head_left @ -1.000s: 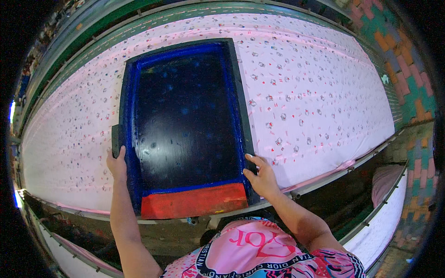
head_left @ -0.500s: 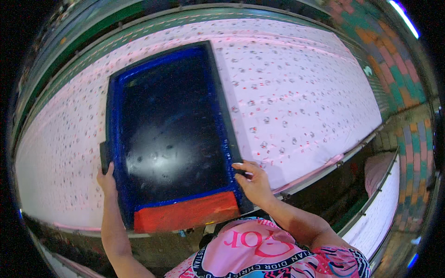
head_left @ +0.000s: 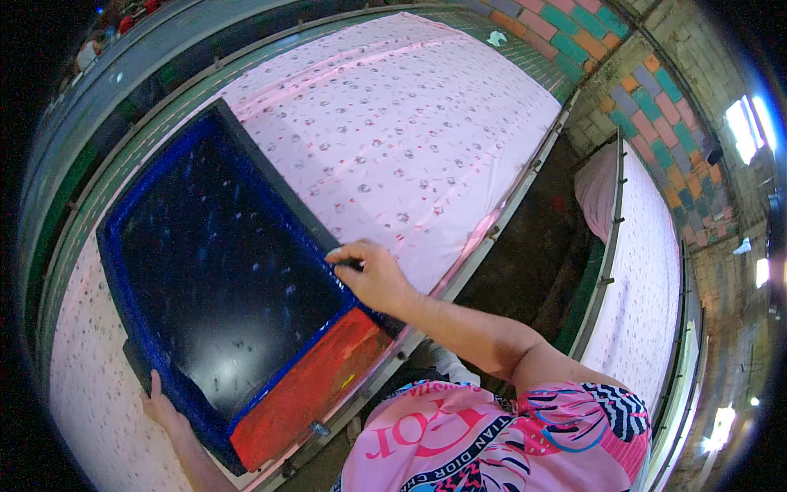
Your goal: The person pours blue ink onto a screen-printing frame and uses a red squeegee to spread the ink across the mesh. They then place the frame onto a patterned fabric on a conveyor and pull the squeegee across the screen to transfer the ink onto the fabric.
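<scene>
A large screen-printing frame lies at a slant on pink-white printed fabric. Its panel is dark and glossy, its border blue, and a red-orange strip runs along the near end. My left hand grips the frame's left side near its lower corner, thumb on top and the other fingers mostly hidden beneath. On the right side, my right hand is closed around a small dark piece at the frame's edge, thumb and fingers bent together.
The fabric covers a long table with a metal rail along its near edge. Past a dark gap on the right stands another fabric-covered table. A wall of coloured bricks rises beyond. A small blue object sits at the near rail.
The view has swung to the right, so the frame now appears farther left and more tilted. Both hands remain at its sides. More of the second table and brick wall shows.
</scene>
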`<state>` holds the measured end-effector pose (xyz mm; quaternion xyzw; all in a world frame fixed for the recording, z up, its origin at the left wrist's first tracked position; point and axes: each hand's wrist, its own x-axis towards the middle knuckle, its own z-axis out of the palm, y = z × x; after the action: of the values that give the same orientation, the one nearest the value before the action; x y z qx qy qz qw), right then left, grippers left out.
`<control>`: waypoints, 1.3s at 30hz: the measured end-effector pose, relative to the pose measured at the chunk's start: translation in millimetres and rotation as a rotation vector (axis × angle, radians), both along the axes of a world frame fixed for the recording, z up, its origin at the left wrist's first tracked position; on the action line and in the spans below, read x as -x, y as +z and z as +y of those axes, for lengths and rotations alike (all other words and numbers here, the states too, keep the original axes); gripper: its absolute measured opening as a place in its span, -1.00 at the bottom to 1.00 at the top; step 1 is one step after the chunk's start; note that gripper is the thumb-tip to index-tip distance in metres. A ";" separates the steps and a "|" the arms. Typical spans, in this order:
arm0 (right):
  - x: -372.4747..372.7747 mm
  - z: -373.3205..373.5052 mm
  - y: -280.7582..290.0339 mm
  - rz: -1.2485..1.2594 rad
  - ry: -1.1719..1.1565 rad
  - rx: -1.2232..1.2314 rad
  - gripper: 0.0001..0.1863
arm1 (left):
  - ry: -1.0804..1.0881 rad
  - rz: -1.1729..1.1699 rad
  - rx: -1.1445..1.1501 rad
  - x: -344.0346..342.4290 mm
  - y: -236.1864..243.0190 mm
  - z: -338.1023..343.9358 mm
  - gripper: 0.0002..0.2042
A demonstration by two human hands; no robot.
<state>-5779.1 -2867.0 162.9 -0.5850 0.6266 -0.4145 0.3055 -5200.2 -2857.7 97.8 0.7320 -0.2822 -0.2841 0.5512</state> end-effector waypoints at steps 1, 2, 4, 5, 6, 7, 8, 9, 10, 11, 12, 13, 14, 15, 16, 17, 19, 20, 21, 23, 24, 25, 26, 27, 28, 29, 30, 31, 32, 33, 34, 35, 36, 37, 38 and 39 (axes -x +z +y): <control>24.1 -9.8 4.6 0.040 -0.010 0.013 -0.75 | 0.015 -0.019 -0.004 27.3 3.9 -11.6 -0.55; 50.9 -19.0 4.6 0.079 -0.027 0.021 -0.75 | -0.018 0.045 0.044 70.9 13.0 -22.9 -0.54; 99.4 -44.6 -4.1 0.024 -0.030 0.041 -0.76 | 0.002 0.059 0.060 111.0 6.1 -39.9 -0.53; 125.1 -51.2 3.1 0.056 -0.049 0.000 -0.77 | 0.031 0.024 0.023 150.1 10.5 -49.5 -0.53; 159.3 -62.9 -13.6 0.071 -0.077 -0.008 -0.76 | 0.050 -0.011 -0.013 195.5 17.2 -60.4 -0.53; 187.6 -72.5 -22.4 0.043 -0.087 -0.016 -0.77 | 0.016 0.014 0.043 223.8 12.3 -64.9 -0.54; 216.1 -80.8 -28.4 0.013 -0.101 -0.026 -0.77 | 0.055 -0.034 0.025 258.0 11.2 -70.1 -0.57; 243.5 -90.1 -32.1 0.032 -0.092 -0.007 -0.77 | 0.064 -0.044 0.078 293.6 9.6 -74.8 -0.58; 267.8 -98.0 -34.1 0.065 -0.082 0.002 -0.77 | 0.072 -0.040 0.120 323.6 0.4 -78.2 -0.59; 293.8 -100.0 -36.4 0.084 -0.075 0.003 -0.77 | 0.059 -0.093 0.061 346.6 -1.4 -79.6 -0.61; 320.3 -104.3 -41.2 0.067 -0.090 -0.021 -0.77 | 0.045 -0.136 0.012 374.7 0.9 -85.2 -0.63; 345.6 -108.6 -48.4 0.050 -0.105 -0.046 -0.77 | 0.031 -0.066 0.090 406.4 -0.9 -87.1 -0.67; 370.7 -114.2 -54.5 0.036 -0.120 -0.065 -0.77 | 0.039 -0.073 0.096 433.6 -3.9 -92.7 -0.69; 392.7 -119.8 -60.1 0.030 -0.133 -0.078 -0.77 | 0.040 -0.066 0.101 459.1 -6.9 -95.6 -0.71; 414.5 -123.6 -65.1 0.006 -0.145 -0.096 -0.77 | 0.041 -0.060 0.105 481.5 -9.7 -98.7 -0.72; 431.0 -127.4 -65.0 -0.018 -0.151 -0.116 -0.77 | 0.039 -0.072 0.088 496.8 -14.8 -99.7 -0.74; 456.8 -135.7 -64.0 -0.106 -0.139 -0.154 -0.78 | 0.044 -0.087 0.101 513.7 -34.5 -98.7 -0.76; 473.4 -137.7 -67.4 -0.108 -0.156 -0.162 -0.78 | 0.038 -0.077 0.088 527.8 -34.3 -104.2 -0.75; 487.2 -140.6 -72.5 -0.110 -0.167 -0.168 -0.79 | 0.038 -0.068 0.076 544.3 -32.9 -109.6 -0.75; 509.1 -145.1 -79.4 -0.136 -0.174 -0.200 -0.79 | 0.038 -0.076 0.077 561.5 -33.7 -116.7 -0.74; 518.7 -146.6 -78.5 -0.145 -0.168 -0.200 -0.79 | 0.051 -0.101 0.068 576.7 -27.4 -122.4 -0.75; 528.5 -147.8 -77.2 -0.153 -0.164 -0.199 -0.79 | 0.062 -0.125 0.059 594.5 -23.0 -126.9 -0.76; 535.0 -151.2 -75.1 -0.164 -0.151 -0.196 -0.79 | 0.082 -0.151 0.053 603.9 -17.4 -126.4 -0.77; 541.5 -154.5 -78.5 -0.159 -0.146 -0.181 -0.79 | 0.060 -0.081 0.085 596.3 -31.6 -127.7 -0.78; 546.2 -157.1 -79.8 -0.160 -0.148 -0.194 -0.79 | 0.059 -0.082 0.103 596.7 -35.5 -126.0 -0.78; 550.1 -158.5 -77.6 -0.158 -0.155 -0.207 -0.79 | 0.052 -0.079 0.118 602.8 -37.5 -128.0 -0.78; 552.5 -159.8 -75.9 -0.156 -0.163 -0.221 -0.79 | 0.045 -0.077 0.133 607.4 -38.8 -129.9 -0.78; 556.4 -160.0 -73.0 -0.138 -0.151 -0.265 -0.78 | 0.054 -0.074 0.127 610.1 -39.2 -130.8 -0.77; 555.2 -159.1 -60.4 -0.124 -0.139 -0.311 -0.77 | 0.063 -0.076 0.119 610.1 -38.7 -130.9 -0.77; 554.2 -158.6 -55.4 -0.109 -0.126 -0.357 -0.76 | 0.071 -0.078 0.112 609.8 -38.4 -131.0 -0.76; 557.2 -158.7 -63.9 -0.083 -0.094 -0.316 -0.74 | 0.073 -0.079 0.101 610.5 -39.3 -131.9 -0.76; 563.3 -156.1 -75.0 -0.062 -0.068 -0.274 -0.71 | 0.069 -0.083 0.092 610.4 -40.4 -133.4 -0.75; 565.0 -156.1 -79.4 -0.039 -0.036 -0.231 -0.69 | 0.070 -0.085 0.084 609.7 -39.8 -134.2 -0.75; 568.6 -154.7 -82.3 -0.022 -0.011 -0.258 -0.64 | 0.067 -0.085 0.079 609.4 -39.6 -133.6 -0.75; 569.5 -154.2 -77.2 -0.005 0.014 -0.283 -0.58 | 0.062 -0.084 0.077 612.1 -38.0 -134.1 -0.75; 567.4 -153.1 -70.0 0.016 0.043 -0.309 -0.52 | 0.062 -0.081 0.074 613.5 -38.9 -133.2 -0.74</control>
<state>-6346.5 -3020.1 92.9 -0.5477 0.6728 -0.3019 0.3953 -5813.6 -2990.8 58.9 0.7302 -0.2917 -0.2266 0.5748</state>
